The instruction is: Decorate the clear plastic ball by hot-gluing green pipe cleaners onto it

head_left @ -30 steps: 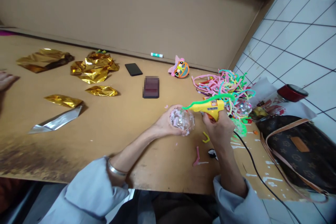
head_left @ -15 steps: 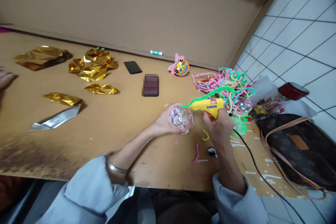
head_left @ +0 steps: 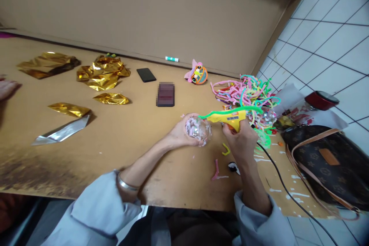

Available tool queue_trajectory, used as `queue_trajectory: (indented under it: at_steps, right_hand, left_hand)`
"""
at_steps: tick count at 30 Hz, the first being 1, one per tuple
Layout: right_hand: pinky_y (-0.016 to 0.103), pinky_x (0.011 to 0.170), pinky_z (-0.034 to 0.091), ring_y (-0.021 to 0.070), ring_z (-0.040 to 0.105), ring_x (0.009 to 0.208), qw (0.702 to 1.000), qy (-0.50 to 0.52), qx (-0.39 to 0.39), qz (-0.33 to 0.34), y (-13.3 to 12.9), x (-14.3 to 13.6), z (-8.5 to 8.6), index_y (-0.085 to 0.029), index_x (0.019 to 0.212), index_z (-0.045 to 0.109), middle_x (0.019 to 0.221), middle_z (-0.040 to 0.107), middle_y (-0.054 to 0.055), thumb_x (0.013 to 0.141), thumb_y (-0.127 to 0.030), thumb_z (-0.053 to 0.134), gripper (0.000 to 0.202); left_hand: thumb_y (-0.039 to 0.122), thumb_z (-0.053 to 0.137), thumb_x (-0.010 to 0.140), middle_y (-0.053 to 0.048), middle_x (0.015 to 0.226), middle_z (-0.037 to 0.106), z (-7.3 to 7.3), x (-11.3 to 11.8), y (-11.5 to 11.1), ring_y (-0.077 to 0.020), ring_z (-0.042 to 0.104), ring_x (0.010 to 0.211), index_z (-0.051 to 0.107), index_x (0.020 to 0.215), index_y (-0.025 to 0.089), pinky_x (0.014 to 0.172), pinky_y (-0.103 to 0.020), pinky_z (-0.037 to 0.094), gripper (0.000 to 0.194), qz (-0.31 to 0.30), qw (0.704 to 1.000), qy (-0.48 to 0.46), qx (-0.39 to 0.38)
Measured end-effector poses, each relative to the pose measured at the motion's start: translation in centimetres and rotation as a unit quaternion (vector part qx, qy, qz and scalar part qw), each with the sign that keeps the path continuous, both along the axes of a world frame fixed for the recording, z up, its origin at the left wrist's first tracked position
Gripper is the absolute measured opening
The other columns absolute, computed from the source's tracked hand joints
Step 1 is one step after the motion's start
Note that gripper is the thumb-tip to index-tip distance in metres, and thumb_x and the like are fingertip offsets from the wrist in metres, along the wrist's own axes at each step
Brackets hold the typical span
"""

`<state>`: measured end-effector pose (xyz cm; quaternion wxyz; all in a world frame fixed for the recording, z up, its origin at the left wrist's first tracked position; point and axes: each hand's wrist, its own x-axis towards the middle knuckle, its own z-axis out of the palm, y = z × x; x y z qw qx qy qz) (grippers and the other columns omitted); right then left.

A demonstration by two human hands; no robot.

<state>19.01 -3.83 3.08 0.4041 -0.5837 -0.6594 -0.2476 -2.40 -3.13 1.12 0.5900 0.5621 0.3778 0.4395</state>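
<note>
My left hand is wrapped round a clear ball with pinkish bits on it. In my right hand is a yellow glue gun, its nozzle pointing left at the ball's upper side. A green fuzzy strip runs from the top of the ball along the top of the gun. Below the gun lie a yellow bent piece and a pink bent piece. Behind it is a heap of coloured fuzzy strips.
A small decorated figure, a dark phone and crumpled gold foil lie farther back. At the right are a brown handbag, a red-lidded bottle and a black cord. Another person's hand shows at the left edge.
The green strip's right part has dropped lower, onto the gun. The ball in my left hand has shifted very slightly left.
</note>
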Motion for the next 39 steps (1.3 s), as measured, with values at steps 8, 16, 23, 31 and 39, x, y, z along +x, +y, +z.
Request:
queue_trajectory:
  at_steps: [8, 16, 23, 31, 39]
  right_hand:
    - [0.026, 0.050, 0.033, 0.0159, 0.050, 0.048, 1.000, -0.011, 0.024, 0.007, -0.18, -0.24, 0.20, -0.022, 0.070, 0.049, 0.055, 0.057, -0.001, 0.076, -0.032, 0.060, 0.015]
    - [0.027, 0.053, 0.034, 0.0184, 0.054, 0.054, 1.000, -0.007, -0.001, -0.008, -0.09, -0.34, 0.00, -0.021, 0.076, 0.053, 0.062, 0.061, 0.002, 0.080, -0.036, 0.055, 0.015]
    - [0.027, 0.053, 0.034, 0.0183, 0.055, 0.055, 1.000, -0.010, 0.002, 0.002, -0.11, -0.22, -0.07, -0.020, 0.081, 0.056, 0.064, 0.062, 0.003, 0.081, -0.032, 0.056, 0.012]
    - [0.027, 0.054, 0.035, 0.0193, 0.057, 0.058, 1.000, 0.000, -0.030, 0.005, -0.25, -0.18, 0.17, -0.020, 0.086, 0.058, 0.068, 0.065, 0.004, 0.081, -0.032, 0.055, 0.014]
    - [0.026, 0.053, 0.034, 0.0182, 0.056, 0.057, 1.000, -0.002, -0.023, 0.016, -0.06, 0.24, 0.04, -0.020, 0.081, 0.056, 0.066, 0.062, 0.003, 0.079, -0.034, 0.058, 0.015]
  left_hand:
    - [0.019, 0.087, 0.044, -0.005, 0.108, 0.063, -0.02, -0.10, 0.05, -0.0226, 0.063, 0.099, 0.046, 0.124, 0.020, 0.083, -0.033, 0.051, 0.090, 0.012, 1.000, 0.010, -0.010]
    - [0.023, 0.087, 0.043, -0.006, 0.113, 0.062, 0.17, 0.11, -0.19, -0.0245, 0.060, 0.107, 0.045, 0.122, 0.021, 0.092, -0.037, 0.049, 0.089, -0.003, 1.000, 0.023, 0.013]
    - [0.021, 0.086, 0.043, -0.006, 0.112, 0.060, 0.44, 0.21, -0.29, -0.0237, 0.059, 0.105, 0.042, 0.121, 0.020, 0.090, -0.036, 0.049, 0.090, -0.012, 1.000, 0.008, -0.008]
    - [0.020, 0.087, 0.044, -0.005, 0.111, 0.062, 0.34, 0.09, -0.17, -0.0237, 0.060, 0.105, 0.044, 0.121, 0.021, 0.090, -0.036, 0.049, 0.088, -0.014, 1.000, 0.020, 0.011]
    - [0.021, 0.088, 0.043, -0.006, 0.111, 0.062, 0.12, 0.14, -0.10, -0.0257, 0.060, 0.107, 0.044, 0.123, 0.020, 0.093, -0.039, 0.048, 0.092, -0.002, 0.999, 0.031, 0.020]
